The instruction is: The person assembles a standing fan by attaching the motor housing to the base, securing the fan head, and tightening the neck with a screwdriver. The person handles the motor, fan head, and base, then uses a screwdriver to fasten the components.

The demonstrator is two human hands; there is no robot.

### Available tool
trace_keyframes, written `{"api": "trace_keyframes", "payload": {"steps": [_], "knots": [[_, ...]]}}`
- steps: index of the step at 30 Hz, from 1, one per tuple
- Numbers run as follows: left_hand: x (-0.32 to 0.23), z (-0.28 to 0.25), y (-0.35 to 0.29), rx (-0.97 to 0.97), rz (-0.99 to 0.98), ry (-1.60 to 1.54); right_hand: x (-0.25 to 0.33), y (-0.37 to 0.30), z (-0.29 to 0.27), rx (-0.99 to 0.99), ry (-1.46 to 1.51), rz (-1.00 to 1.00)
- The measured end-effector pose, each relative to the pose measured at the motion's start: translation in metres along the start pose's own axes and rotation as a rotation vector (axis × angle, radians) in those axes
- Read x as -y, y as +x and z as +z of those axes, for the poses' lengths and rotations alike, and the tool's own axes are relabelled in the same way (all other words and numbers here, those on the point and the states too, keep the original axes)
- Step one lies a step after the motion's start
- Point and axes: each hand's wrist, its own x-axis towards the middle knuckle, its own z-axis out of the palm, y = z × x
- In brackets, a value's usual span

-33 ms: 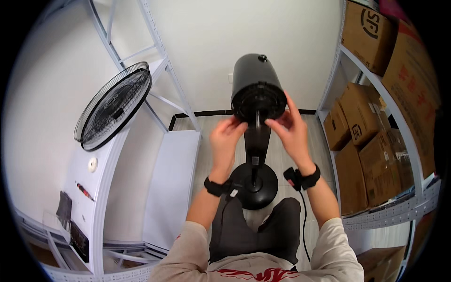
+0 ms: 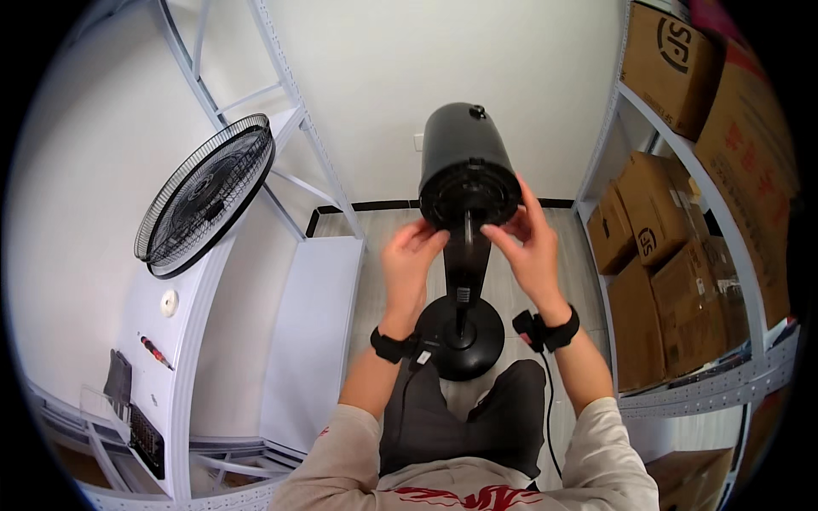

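Note:
In front of me a standing fan's dark grey motor housing (image 2: pixel 466 140) tilts its open front toward me, with a metal shaft (image 2: pixel 468 223) sticking out. A column (image 2: pixel 465 272) under it leads down to a round black base (image 2: pixel 482 341) on the floor. My left hand (image 2: pixel 409 260) has its bent fingers against the lower left rim of the housing. With my right hand (image 2: pixel 530 243) I hold the right side of the rim, fingers along the outside and thumb close to the shaft. The undersides of the fingertips are hidden.
On the white shelf at left rest a black wire fan grille (image 2: pixel 204 196), a white ring-shaped piece (image 2: pixel 169 302), a red-and-black screwdriver (image 2: pixel 155 352) and a dark case of small bits (image 2: pixel 146 439). Cardboard boxes (image 2: pixel 652 200) fill the right rack. Cables hang from my wrist bands.
The housing appears very slightly lower in view. Both hands keep their places at its rim.

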Motion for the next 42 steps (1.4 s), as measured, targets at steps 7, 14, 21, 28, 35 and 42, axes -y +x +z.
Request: {"api": "trace_keyframes", "payload": {"steps": [7, 14, 21, 28, 35, 42], "knots": [[-0.001, 0.004, 0.004, 0.074, -0.047, -0.111, -0.004, -0.013, 0.002, -0.058, -0.053, 0.020], [0.013, 0.003, 0.007, 0.057, 0.078, -0.024, -0.021, -0.011, 0.012, -0.095, 0.206, 0.029], [0.021, 0.010, 0.005, 0.042, 0.147, -0.068, -0.010, -0.015, 0.015, -0.133, 0.202, 0.027], [0.017, 0.011, 0.005, 0.043, 0.191, 0.050, -0.016, -0.015, 0.011, -0.152, 0.202, 0.057], [0.018, 0.012, 0.005, 0.057, 0.216, 0.064, -0.020, -0.015, 0.013, -0.168, 0.221, 0.057], [0.010, 0.016, -0.003, 0.035, 0.089, -0.031, -0.013, -0.019, 0.015, -0.186, 0.284, 0.117]]}}
